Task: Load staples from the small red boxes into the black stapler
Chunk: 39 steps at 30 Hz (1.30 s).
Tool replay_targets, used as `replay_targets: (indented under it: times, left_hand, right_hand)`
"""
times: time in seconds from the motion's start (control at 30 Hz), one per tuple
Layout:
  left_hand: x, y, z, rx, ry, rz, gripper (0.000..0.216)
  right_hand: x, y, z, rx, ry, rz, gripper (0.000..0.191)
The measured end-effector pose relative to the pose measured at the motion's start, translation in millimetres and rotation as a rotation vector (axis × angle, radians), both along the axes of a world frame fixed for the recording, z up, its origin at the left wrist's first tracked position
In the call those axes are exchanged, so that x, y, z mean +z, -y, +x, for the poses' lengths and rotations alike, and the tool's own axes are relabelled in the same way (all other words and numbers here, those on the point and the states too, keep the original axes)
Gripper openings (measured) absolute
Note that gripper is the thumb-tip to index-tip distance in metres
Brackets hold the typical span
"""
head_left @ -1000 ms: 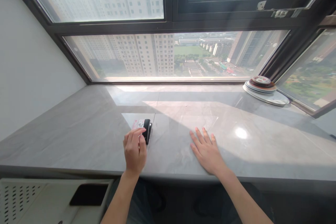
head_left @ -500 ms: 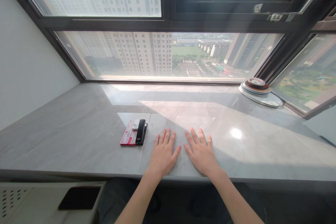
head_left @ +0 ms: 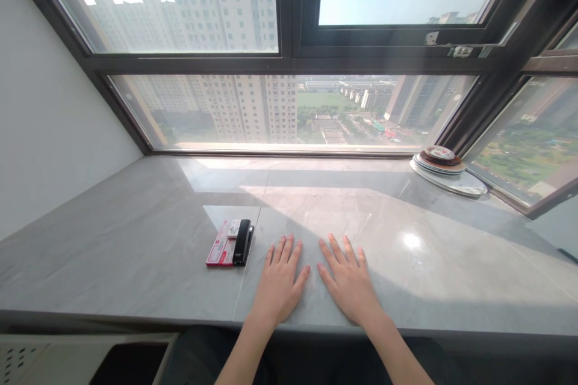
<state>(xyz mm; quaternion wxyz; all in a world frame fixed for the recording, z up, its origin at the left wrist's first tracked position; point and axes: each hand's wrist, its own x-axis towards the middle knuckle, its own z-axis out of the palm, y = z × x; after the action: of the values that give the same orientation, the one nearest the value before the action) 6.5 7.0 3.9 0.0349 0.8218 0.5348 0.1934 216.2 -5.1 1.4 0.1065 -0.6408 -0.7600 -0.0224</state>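
My left hand (head_left: 279, 281) lies flat on the grey stone sill (head_left: 135, 240), palm down, fingers stretched out, holding nothing. Beside it my right hand (head_left: 347, 280) rests the same way, fingers spread, thumbs nearly touching. To the left of my left hand sits a black stapler (head_left: 242, 242), lying along the right edge of two red-and-white staple boxes (head_left: 223, 245). Neither hand touches the stapler or the boxes.
A stack of round plates or discs (head_left: 445, 166) stands at the far right corner of the sill by the window frame. A wide window (head_left: 280, 108) runs behind the sill. A white wall (head_left: 49, 132) closes the left side.
My left hand let go of the stapler and moved right, settling flat beside my right hand. The stapler and boxes stay where they were set. The view tilted up slightly.
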Motion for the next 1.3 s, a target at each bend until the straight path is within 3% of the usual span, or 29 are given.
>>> replay_targets:
  times: [1.3]
  left_hand:
    - [4.8, 4.4, -3.4, -0.008, -0.023, -0.010, 0.057]
  right_hand:
    - [0.1, 0.9, 0.8, -0.011, -0.041, -0.016, 0.060]
